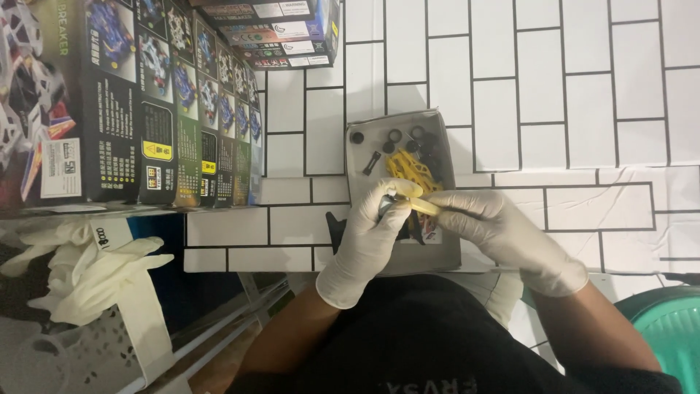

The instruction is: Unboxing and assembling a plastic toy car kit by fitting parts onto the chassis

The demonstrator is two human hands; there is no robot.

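I see white latex gloves on my left hand (368, 241) and right hand (503, 237), yellow plastic parts (410, 169) at twelve o'clock in grey tray (446, 157), white black-lined tiled cloth (569, 87), green stool (667, 328) at four o'clock.

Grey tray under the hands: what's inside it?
Inside the grey tray: black rings, a yellow frame part, a dark pin. The left hand and right hand cover its near half.

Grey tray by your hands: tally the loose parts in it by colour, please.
In the grey tray:
Black rings and wheels: about 5, some overlapping in shadow
Black pin: 1
Yellow frame pieces: 1 cluster, separate pieces cannot be told apart
Total: about 7
The left hand and right hand, both gloved, hide the tray's near half.
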